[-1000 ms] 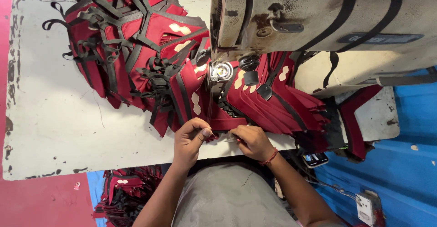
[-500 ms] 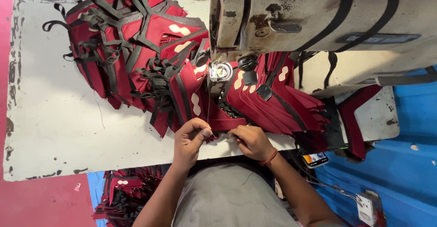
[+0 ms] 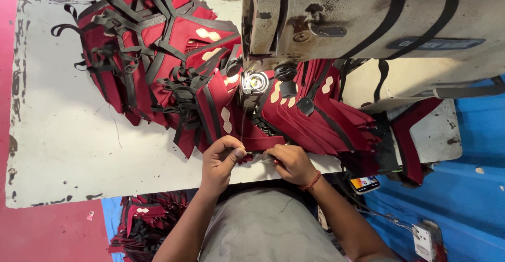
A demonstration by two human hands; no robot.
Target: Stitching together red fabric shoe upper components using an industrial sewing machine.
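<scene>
Pinching one red fabric piece (image 3: 256, 144) at the near edge of the white table (image 3: 63, 151), left hand (image 3: 221, 159) and right hand (image 3: 292, 163) close their fingers on it below one sewing machine (image 3: 368, 25). Two heaps of strapped red pieces (image 3: 152, 62) flank the needle; red floor left, blue right.

both hands (image 3: 258, 159) pinch a red fabric piece (image 3: 258, 142) below the sewing machine (image 3: 368, 20).

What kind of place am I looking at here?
Most likely a garment or bag sewing workshop. A worn industrial sewing machine sits on a scuffed white table, a heap of red pieces with black straps is piled beside it, and both hands pinch a red piece near the needle.
</scene>
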